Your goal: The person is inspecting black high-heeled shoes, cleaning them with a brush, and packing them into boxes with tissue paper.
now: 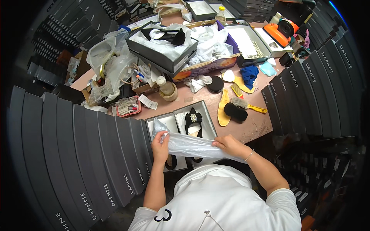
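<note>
A thin, whitish, translucent wrapping sheet (pixel 189 145) is stretched between my two hands, low over an open shoe box. My left hand (pixel 160 146) pinches its left end, where a corner stands up above the fingers. My right hand (pixel 231 147) grips the right part with thumb and fingers. Under the sheet, the shoe box (pixel 210 122) shows white inner walls, with a second white tray beside it on the left. One black shoe (pixel 193 120) with a sparkling ornament lies in the right part. Another black shoe (pixel 170 163) is mostly hidden by the sheet and my left hand.
Rows of dark shoe boxes (pixel 84 154) flank me on the left, with more boxes (pixel 308 88) on the right. On the pink table (pixel 254 125) lie a black sponge (pixel 236 112), a yellow-handled brush (pixel 256 109), a bottle (pixel 167 89) and another open shoe box (pixel 163 54).
</note>
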